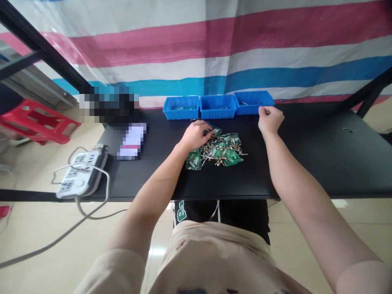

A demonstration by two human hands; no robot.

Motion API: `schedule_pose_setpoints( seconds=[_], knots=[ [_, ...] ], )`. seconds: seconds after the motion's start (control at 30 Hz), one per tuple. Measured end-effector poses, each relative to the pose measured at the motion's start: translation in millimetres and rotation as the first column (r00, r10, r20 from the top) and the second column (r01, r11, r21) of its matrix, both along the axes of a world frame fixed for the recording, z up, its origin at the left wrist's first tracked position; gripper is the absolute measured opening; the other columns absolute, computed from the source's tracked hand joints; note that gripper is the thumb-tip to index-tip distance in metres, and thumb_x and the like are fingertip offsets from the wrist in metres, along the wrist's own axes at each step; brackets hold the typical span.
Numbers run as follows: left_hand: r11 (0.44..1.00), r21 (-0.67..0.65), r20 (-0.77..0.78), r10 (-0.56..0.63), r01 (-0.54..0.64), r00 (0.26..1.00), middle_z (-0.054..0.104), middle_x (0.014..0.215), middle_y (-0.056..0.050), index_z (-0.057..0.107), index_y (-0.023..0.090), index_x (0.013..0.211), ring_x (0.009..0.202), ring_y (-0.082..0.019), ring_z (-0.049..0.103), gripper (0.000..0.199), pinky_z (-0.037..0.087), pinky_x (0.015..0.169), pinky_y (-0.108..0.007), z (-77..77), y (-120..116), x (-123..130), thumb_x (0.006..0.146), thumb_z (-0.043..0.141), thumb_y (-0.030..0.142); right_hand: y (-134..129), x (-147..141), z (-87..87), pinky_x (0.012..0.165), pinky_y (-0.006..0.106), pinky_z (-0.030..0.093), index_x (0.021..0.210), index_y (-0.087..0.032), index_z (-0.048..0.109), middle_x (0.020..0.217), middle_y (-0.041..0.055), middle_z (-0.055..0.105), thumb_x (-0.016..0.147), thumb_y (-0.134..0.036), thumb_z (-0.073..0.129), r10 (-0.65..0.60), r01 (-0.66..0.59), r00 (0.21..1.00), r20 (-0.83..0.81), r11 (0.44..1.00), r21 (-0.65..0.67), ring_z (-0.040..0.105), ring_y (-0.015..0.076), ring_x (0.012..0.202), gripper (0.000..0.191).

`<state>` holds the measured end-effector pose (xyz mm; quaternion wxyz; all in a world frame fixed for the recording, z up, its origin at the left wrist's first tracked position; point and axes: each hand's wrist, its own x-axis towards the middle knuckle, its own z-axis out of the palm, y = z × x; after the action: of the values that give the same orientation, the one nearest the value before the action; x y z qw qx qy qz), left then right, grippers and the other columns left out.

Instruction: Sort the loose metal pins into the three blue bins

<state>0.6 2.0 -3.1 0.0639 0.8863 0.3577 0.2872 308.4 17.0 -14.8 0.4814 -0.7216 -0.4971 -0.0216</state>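
Observation:
At the upper left edge of a mixed pile, my left hand (197,134) has its fingers curled down beside a small clear plastic packet (216,130); what lies between the fingertips is hidden. The pile holds thin metal pins with brassy heads (219,161) and green plastic packets (233,158). My right hand (271,119) is closed at the front right corner of the right blue bin (254,108), and I cannot make out what is in its fingers. A few thin metal pieces lie in that bin. The middle blue bin (218,112) shows small metal pieces, the left blue bin (181,114) greenish packets.
A white power strip (81,173) with grey cables sits at the table's left edge. Near it lie a blurred phone-like object (132,141) and a pixelated dark item (112,105). A small metal piece (347,129) rests far right. A red stool (39,120) stands left.

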Motion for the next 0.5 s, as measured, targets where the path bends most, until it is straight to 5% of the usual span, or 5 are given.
schedule_pose_setpoints(
  seconds=[0.17,0.3,0.5],
  knots=[
    [1.0,-0.011,-0.011,0.004,-0.005,1.0,0.075,0.102,-0.009,0.075,0.018,0.097,0.1,-0.025,0.068,0.018,0.054,0.093,-0.04,-0.3,0,0,0.091,0.062,0.028,0,-5,-0.4,0.087,0.044,0.053,0.09,-0.012,0.073,0.087,0.0147,0.074,0.087,-0.029,0.053,0.05,-0.05,0.999,-0.011,0.999,0.004,0.071,0.0293,0.086,0.026],
    [1.0,-0.028,-0.023,0.007,-0.007,1.0,0.074,0.103,-0.009,0.075,0.019,0.098,0.101,-0.024,0.068,0.019,0.054,0.093,-0.04,0.6,-1,0,0.091,0.062,0.03,-6,-20,2.3,0.078,0.038,0.054,0.083,-0.015,0.074,0.079,0.0104,0.073,0.083,-0.029,0.057,0.214,-0.214,0.977,0.007,0.977,0.009,0.07,0.0253,0.077,0.022],
    [0.999,-0.052,-0.031,0.011,-0.012,0.999,0.073,0.105,-0.01,0.074,0.018,0.1,0.102,-0.024,0.068,0.02,0.055,0.093,-0.039,2.7,-3,0,0.091,0.061,0.031,-24,-48,15.0,0.065,0.03,0.047,0.074,-0.018,0.073,0.067,0.0039,0.07,0.078,-0.029,0.063,0.545,-0.534,0.834,0.084,0.837,-0.12,0.062,0.0177,0.061,0.015]
  ],
)
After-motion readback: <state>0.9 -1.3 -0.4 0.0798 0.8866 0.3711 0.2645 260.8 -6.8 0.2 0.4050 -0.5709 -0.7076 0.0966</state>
